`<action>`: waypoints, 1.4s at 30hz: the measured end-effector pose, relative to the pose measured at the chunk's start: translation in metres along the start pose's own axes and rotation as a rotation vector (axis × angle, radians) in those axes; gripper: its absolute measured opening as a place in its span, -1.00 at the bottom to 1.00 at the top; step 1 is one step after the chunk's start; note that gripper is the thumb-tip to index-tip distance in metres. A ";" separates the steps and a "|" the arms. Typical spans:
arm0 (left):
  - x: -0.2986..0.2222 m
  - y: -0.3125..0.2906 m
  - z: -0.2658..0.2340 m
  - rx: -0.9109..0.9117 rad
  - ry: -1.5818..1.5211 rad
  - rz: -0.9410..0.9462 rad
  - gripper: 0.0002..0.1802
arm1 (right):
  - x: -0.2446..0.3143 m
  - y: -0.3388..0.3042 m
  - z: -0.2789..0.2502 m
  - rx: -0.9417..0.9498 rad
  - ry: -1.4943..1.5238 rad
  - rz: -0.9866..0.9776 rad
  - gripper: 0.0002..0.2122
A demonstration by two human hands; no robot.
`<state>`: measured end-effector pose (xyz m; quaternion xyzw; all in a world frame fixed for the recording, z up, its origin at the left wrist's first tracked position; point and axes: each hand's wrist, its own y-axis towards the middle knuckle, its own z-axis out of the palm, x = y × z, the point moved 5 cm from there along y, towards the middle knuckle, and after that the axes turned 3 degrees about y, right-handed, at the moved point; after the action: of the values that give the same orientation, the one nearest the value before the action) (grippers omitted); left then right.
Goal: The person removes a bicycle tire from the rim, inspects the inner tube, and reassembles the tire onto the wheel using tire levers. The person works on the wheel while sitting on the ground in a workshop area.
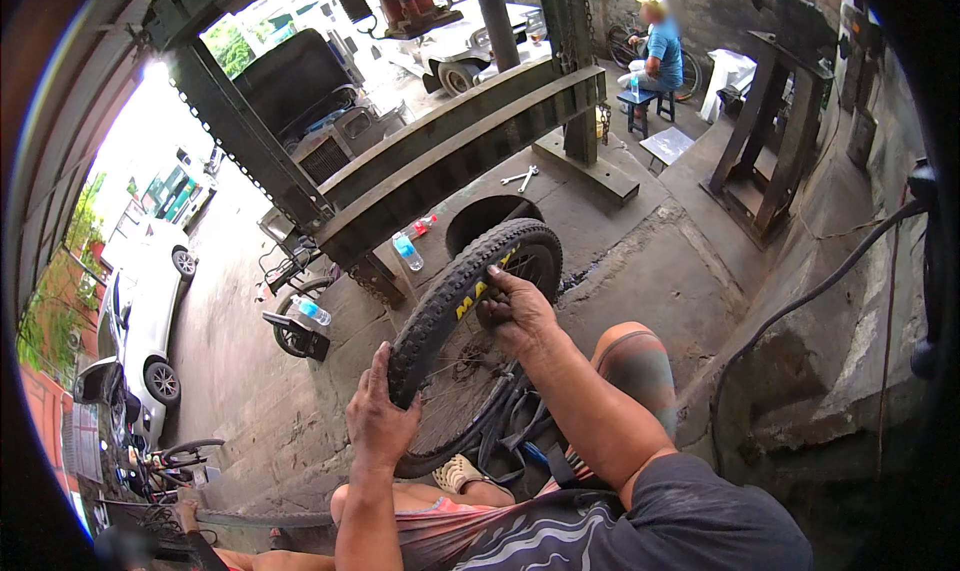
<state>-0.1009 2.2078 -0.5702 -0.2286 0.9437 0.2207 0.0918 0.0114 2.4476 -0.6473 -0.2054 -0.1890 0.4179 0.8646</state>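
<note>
A bicycle wheel with a black knobby tyre (415,333) stands tilted in front of me, and yellow lettering shows on its sidewall. My left hand (383,416) is pressed against the tyre's near left side, fingers along the tread. On the upper right sidewall, my right hand (517,316) grips the tyre with its thumb on top and the other fingers curled toward the inside. Spokes and part of the rim show below my right hand. A slack black rubber tube (515,433) lies by the wheel's lower right, close to my legs.
Beyond the wheel are a round black basin (468,221), two wrenches (521,179), a water bottle (407,252) and a red-capped bottle (425,225). A heavy steel press frame (460,136) rises behind them. A black cable (775,321) hangs at right. A person in blue (662,59) sits farther off.
</note>
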 end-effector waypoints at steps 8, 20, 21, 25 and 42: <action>0.046 -0.020 0.002 -0.017 -0.032 -0.075 0.06 | -0.024 -0.008 -0.013 0.067 -0.014 0.094 -0.81; -0.068 0.062 -0.042 0.102 0.146 0.309 0.21 | -0.084 -0.027 -0.007 0.231 -0.038 0.207 -0.65; -0.067 0.066 -0.037 0.193 0.168 0.254 0.21 | -0.097 -0.023 -0.014 0.282 -0.013 0.199 -0.64; -0.056 0.067 -0.025 0.375 0.217 0.110 0.20 | -0.092 -0.059 -0.010 0.148 0.038 0.262 -0.61; -0.053 0.068 -0.024 0.266 0.200 0.065 0.13 | -0.085 -0.008 -0.037 0.320 0.195 0.262 -0.76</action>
<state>-0.0882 2.2722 -0.5089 -0.2047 0.9759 0.0726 0.0197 -0.0142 2.3677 -0.6873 -0.1277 -0.0076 0.5295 0.8386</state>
